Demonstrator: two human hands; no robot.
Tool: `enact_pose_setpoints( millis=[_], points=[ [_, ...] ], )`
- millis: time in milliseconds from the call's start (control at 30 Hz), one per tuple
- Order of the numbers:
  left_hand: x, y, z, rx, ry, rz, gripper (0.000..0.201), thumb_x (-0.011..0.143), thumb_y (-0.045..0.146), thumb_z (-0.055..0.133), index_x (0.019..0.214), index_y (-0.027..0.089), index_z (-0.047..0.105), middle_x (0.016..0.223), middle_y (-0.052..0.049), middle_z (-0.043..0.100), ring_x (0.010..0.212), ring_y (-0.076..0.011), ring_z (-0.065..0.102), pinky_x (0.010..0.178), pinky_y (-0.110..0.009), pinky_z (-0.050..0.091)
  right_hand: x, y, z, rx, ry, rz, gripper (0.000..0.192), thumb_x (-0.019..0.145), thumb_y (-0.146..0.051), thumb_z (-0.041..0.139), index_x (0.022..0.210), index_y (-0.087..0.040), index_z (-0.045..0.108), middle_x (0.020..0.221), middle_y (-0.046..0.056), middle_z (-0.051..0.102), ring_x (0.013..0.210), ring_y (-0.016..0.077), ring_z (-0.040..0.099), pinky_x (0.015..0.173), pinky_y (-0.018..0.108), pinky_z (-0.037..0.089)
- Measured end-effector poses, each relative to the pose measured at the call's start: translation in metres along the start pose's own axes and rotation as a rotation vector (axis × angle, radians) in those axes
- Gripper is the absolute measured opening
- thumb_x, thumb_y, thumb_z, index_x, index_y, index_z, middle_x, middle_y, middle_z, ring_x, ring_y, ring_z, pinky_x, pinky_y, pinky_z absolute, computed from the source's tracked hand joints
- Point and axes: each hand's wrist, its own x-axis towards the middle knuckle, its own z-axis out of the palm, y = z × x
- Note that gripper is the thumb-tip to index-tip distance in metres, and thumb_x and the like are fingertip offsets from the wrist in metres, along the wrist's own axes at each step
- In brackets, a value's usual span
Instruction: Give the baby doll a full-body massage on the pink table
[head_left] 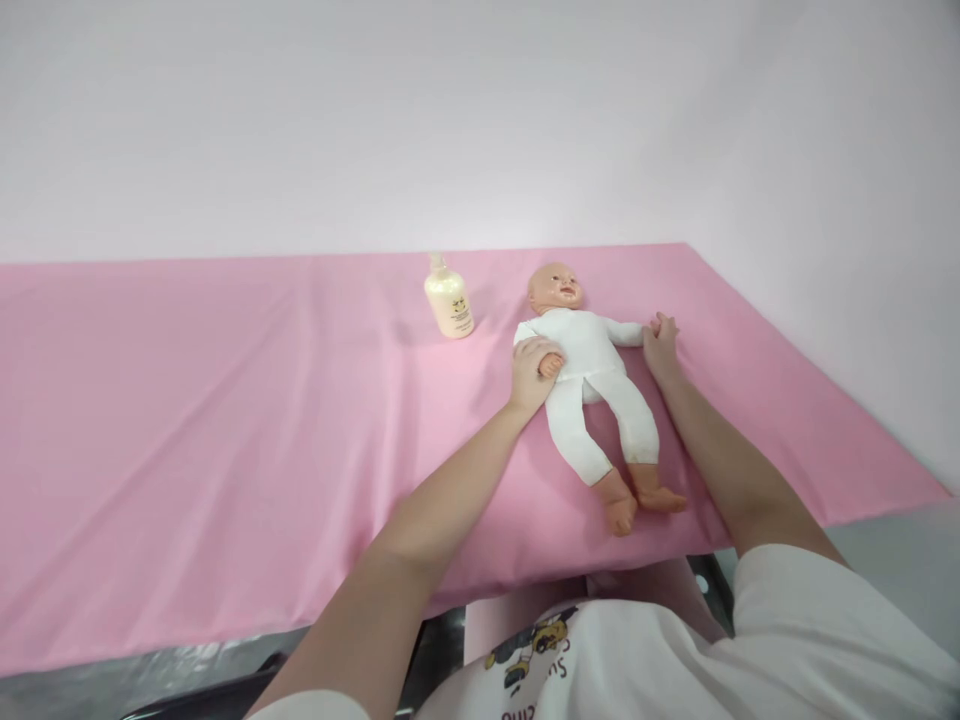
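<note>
A baby doll [581, 345] with a white cloth body lies on its back, its head toward the far edge and its bare feet toward me. My left hand [531, 375] is closed around the doll's arm on the left, and the doll's small hand pokes out by my fingers. On the other side, my right hand [661, 350] grips the end of the doll's outstretched arm at its hand. My right fingers partly hide that small hand.
A pale yellow pump bottle [451, 302] stands left of the doll's head. Pink cloth [225, 430] with soft folds covers the table. Behind it rises a white wall [375, 120]. The table's near edge runs just in front of my body.
</note>
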Motion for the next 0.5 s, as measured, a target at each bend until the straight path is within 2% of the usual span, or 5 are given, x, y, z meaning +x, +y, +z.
enact_pose_setpoints(
  millis=[167, 233, 367, 433, 500],
  points=[
    [-0.001, 0.006, -0.005, 0.006, -0.036, -0.033, 0.006, 0.088, 0.025, 0.066, 0.082, 0.025, 0.068, 0.093, -0.004, 0.076, 0.11, -0.0275, 0.067, 0.108, -0.046, 0.044, -0.02, -0.033, -0.005, 0.038, 0.007, -0.168, 0.055, 0.094, -0.051, 0.052, 0.144, -0.029, 0.049, 0.169, 0.01, 0.032, 0.161, 0.0328, 0.022, 0.126, 0.067, 0.025],
    [-0.001, 0.007, -0.007, -0.023, -0.021, -0.027, 0.008, 0.089, 0.028, 0.067, 0.082, 0.025, 0.066, 0.091, -0.004, 0.075, 0.103, -0.0268, 0.068, 0.104, -0.046, 0.047, -0.034, -0.059, -0.005, 0.074, -0.038, -0.289, 0.052, 0.096, -0.052, 0.052, 0.142, -0.028, 0.054, 0.167, 0.009, 0.037, 0.162, 0.0306, 0.022, 0.129, 0.063, 0.022],
    [0.003, 0.006, -0.009, -0.039, -0.012, -0.066, 0.023, 0.091, 0.041, 0.07, 0.08, 0.024, 0.06, 0.085, -0.004, 0.071, 0.089, -0.0244, 0.067, 0.095, -0.044, 0.051, -0.066, -0.112, 0.008, 0.194, -0.435, -0.515, 0.051, 0.098, -0.059, 0.051, 0.138, -0.029, 0.06, 0.153, 0.009, 0.057, 0.149, 0.0298, 0.047, 0.131, 0.056, 0.027],
    [0.004, 0.003, -0.01, -0.054, -0.025, -0.058, 0.029, 0.09, 0.05, 0.071, 0.082, 0.024, 0.06, 0.086, -0.005, 0.07, 0.089, -0.0251, 0.066, 0.094, -0.044, 0.051, -0.078, -0.125, 0.018, 0.185, -0.728, -0.653, 0.051, 0.095, -0.057, 0.059, 0.139, -0.03, 0.062, 0.158, 0.008, 0.053, 0.154, 0.0302, 0.041, 0.132, 0.053, 0.027],
    [0.005, 0.0, -0.01, -0.082, -0.032, -0.026, 0.034, 0.091, 0.057, 0.067, 0.087, 0.024, 0.06, 0.091, -0.006, 0.071, 0.093, -0.0261, 0.065, 0.094, -0.045, 0.051, -0.086, -0.128, 0.026, 0.172, -0.922, -0.709, 0.057, 0.093, -0.056, 0.063, 0.144, -0.03, 0.06, 0.164, 0.006, 0.047, 0.158, 0.03, 0.035, 0.132, 0.053, 0.027]
  ],
)
